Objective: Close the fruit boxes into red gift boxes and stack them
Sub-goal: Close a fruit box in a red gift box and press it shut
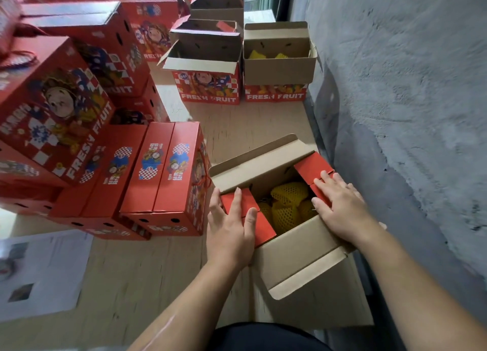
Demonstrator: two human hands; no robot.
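Two red flaps (247, 213) half-folded over yellow-netted fruit (287, 206).

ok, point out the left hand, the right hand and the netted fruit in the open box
left hand (232, 229), head view, back of the hand
right hand (340, 208), head view, back of the hand
netted fruit (288, 192), head view, top of the yellow net

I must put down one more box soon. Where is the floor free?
Bare floor lies between the two open far boxes and the box being closed. More lies near the papers. The left is crowded with closed red boxes.
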